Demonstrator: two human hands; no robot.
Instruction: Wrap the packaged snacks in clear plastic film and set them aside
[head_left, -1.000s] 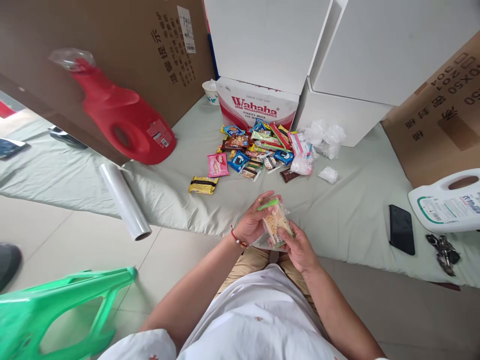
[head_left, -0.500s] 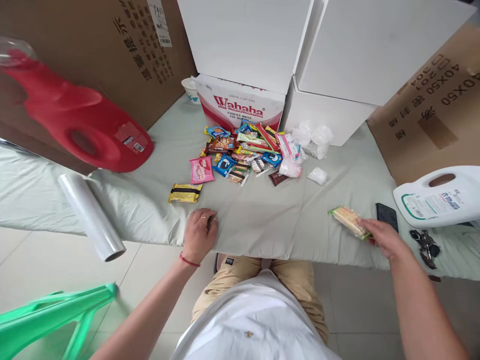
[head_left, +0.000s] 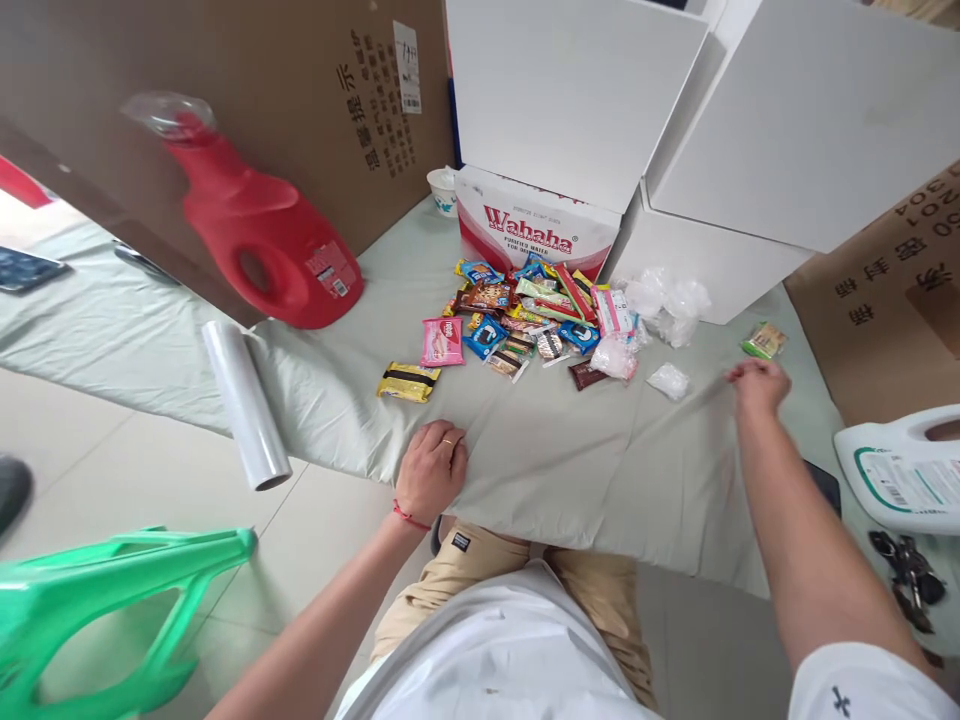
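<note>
Since half a second ago, the green-ended snack packet (head_left: 765, 341) has left the right grip (head_left: 759, 385) and lies on the desk (head_left: 540, 450) just beyond it. The step in hand looks like the end of setting it down; the next move seems to call for drawing that grip clear. Its fingers are curled, nothing seen in them; how tightly, I cannot tell. The left grip (head_left: 433, 465) rests palm-down, its spread hidden, a yellow packet (head_left: 409, 382) just beyond. Farther ahead, between the grips, snacks (head_left: 486, 297) heap before a printed carton (head_left: 529, 228); its contents, like the red jug's (head_left: 300, 250) beyond the left grip, cannot be seen.
</note>
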